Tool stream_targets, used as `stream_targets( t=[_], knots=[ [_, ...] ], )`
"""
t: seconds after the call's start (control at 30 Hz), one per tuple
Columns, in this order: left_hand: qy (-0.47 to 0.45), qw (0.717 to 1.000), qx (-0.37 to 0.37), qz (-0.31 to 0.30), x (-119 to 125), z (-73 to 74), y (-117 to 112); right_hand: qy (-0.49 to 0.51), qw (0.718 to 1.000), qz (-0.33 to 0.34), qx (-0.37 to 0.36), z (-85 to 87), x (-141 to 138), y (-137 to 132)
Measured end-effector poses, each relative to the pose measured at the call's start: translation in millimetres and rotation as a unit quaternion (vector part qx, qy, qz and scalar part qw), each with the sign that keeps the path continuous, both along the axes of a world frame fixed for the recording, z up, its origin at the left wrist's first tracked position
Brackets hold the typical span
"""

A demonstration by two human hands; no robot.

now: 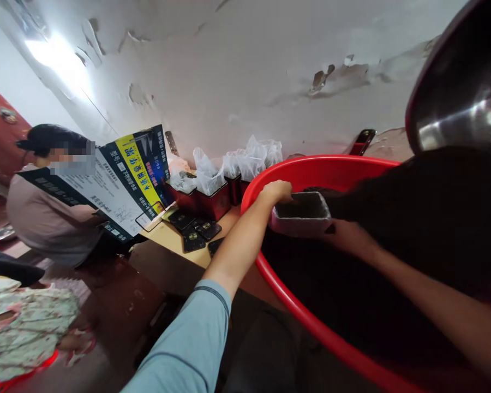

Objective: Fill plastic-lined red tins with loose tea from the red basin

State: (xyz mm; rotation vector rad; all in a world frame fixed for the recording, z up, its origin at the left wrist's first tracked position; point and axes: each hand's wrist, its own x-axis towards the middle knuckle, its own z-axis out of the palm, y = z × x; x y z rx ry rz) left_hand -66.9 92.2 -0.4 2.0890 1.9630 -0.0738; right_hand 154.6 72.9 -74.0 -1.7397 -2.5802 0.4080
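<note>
A small rectangular box [300, 222] with an open top and a pale rim is tilted over the large red basin [278, 281]. My left hand [277, 192] grips its left edge, fingers wrapped over the rim. At the box's lower right corner is my right hand [354, 238], blurred, with its fingers hidden; whether it grips the box I cannot tell. Dark loose material [396, 210] is heaped high on the basin's right side and also fills the shadowed part below my hands. What it is made of does not show.
Red boxes [216, 202] with clear plastic bags [208, 173] in them stand on the wooden table [163, 234], near several black lids [194, 240]. A person [53, 210] at left handles a printed carton [126, 174]. A large metal bowl [466, 123] leans at upper right.
</note>
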Motion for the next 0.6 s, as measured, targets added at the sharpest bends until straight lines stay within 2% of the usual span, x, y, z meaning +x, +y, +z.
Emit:
stream_targets(
  t=[0.13, 0.23, 0.3, 0.37, 0.47, 0.53, 0.6],
  knots=[
    [0.023, 0.999, -0.018, -0.033, 1, -6.5, 7, 0.096, 0.988, -0.069, 0.096, 46.2, 2, 5],
    [0.027, 0.999, -0.024, -0.040, 3, -8.0, 10, 0.142, 0.972, -0.030, 0.184, 67.0, -12, -5],
    [0.023, 0.998, -0.027, -0.042, 5, -7.0, 10, 0.138, 0.964, 0.037, 0.225, 70.6, -23, -12],
    [0.020, 0.998, -0.031, -0.047, 5, -4.5, 7, 0.107, 0.949, 0.143, 0.261, 67.7, -32, -14],
    [0.014, 0.998, -0.033, -0.055, 5, 0.0, 2, 0.063, 0.903, 0.294, 0.308, 59.8, -37, -9],
    [0.009, 0.998, -0.029, -0.061, 5, 2.3, -2, 0.056, 0.882, 0.339, 0.322, 57.6, -38, -2],
    [0.005, 0.997, -0.024, -0.068, 6, 3.9, -4, 0.055, 0.875, 0.360, 0.318, 58.8, -39, 5]
  ],
)
